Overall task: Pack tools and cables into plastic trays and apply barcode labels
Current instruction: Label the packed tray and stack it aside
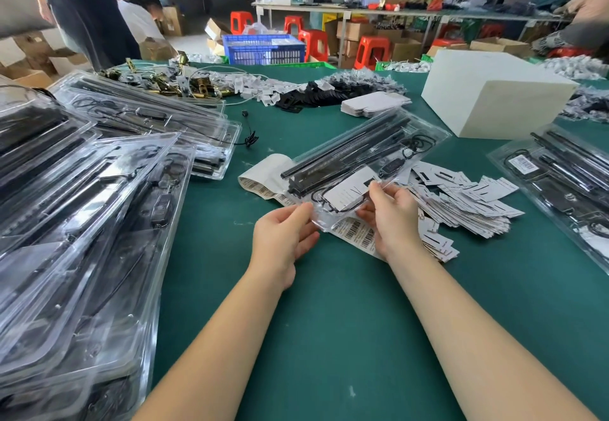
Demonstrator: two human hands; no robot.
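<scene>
A clear plastic tray (369,150) lies slanted on the green table (329,321), holding black bars, a coiled black cable and a white card. My left hand (283,236) grips the tray's near corner. My right hand (392,216) pinches the tray's near edge by the white card. A strip of barcode labels (354,231) runs under the tray, between my hands, up to its roll (267,170).
Stacks of packed clear trays (82,223) fill the left side. Another packed tray (560,183) lies at the right. A heap of white cards (461,203) sits right of my hands. A white box (494,97) stands behind. People stand at the back left.
</scene>
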